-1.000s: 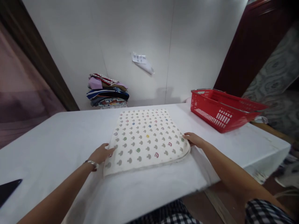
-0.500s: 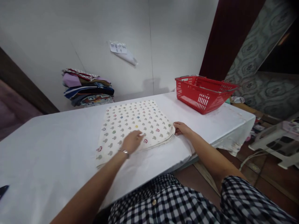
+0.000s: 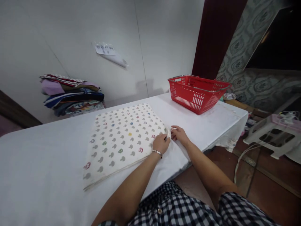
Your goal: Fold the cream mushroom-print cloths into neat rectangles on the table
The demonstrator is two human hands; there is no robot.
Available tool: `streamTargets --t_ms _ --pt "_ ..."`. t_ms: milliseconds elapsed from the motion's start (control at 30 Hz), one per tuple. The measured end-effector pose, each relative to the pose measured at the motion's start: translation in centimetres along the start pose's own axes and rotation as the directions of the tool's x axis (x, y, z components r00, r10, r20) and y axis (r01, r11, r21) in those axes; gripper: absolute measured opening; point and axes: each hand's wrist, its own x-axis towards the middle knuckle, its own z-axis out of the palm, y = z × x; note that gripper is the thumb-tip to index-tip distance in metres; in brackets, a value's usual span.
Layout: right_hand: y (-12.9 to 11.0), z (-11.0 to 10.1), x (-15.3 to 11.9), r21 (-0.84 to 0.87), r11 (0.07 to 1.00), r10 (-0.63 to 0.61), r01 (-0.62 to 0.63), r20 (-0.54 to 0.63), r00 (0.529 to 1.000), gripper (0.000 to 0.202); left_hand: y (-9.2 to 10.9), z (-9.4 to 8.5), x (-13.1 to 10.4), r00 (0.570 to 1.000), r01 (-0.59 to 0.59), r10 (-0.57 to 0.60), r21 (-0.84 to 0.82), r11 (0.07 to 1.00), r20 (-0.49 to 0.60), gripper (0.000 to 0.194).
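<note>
A folded cream cloth (image 3: 122,138) printed with grey and coloured mushrooms lies flat on the white-covered table. Its near right corner is lifted slightly where both hands meet. My left hand (image 3: 161,143), with a silver bracelet at the wrist, has its fingers closed round that corner. Just to the right, my right hand (image 3: 179,135) pinches the same edge from outside with curled fingers. The two hands are close together. Part of the cloth's edge is hidden behind the left fingers.
A red plastic basket (image 3: 197,97) with metal handles stands at the table's back right. Several folded fabrics form a stack (image 3: 72,94) at the back left, against the wall. A paper sign (image 3: 104,49) hangs on the wall. Beyond the table's right end is a plastic stool (image 3: 270,131).
My left hand has moved right from above the cloth's near side to its right corner, and closed there. My right hand stays at that corner. The view has shifted to the right.
</note>
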Motion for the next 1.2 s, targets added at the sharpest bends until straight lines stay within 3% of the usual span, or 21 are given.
streamTargets --t_ms 200,367,567,767,967,1200 --pt "1.1 -0.6 0.1 -0.15 0.979 -0.16 0.138 -0.151 0.975 0.025 0.0 -0.1 -0.1 0.999 0.044 -0.044 -0.031 0.999 0.004 0.029" --pt "1.5 -0.6 -0.8 -0.27 0.947 -0.206 0.174 -0.095 0.974 0.032 -0.3 0.2 0.1 0.999 0.044 -0.045 -0.082 0.996 -0.018 0.027" --pt "1.1 -0.1 -1.4 -0.451 0.875 -0.244 0.177 -0.094 0.965 0.024 -0.6 0.3 0.1 0.998 0.053 -0.058 -0.16 0.986 -0.024 0.026" --pt "1.1 -0.3 -1.7 -0.421 0.895 -0.183 0.149 -0.042 0.982 0.019 -0.7 0.4 0.1 0.997 0.057 -0.065 -0.181 0.982 -0.036 0.028" --pt "0.7 -0.3 -2.1 -0.426 0.89 -0.208 0.162 -0.063 0.976 0.018 -0.6 0.5 0.1 0.994 0.073 -0.091 -0.249 0.966 -0.059 0.021" --pt "0.9 -0.2 -1.8 -0.431 0.888 -0.217 0.162 -0.083 0.973 0.021 -0.5 0.7 -0.1 0.99 0.042 -0.069 -0.208 0.977 -0.125 0.043"
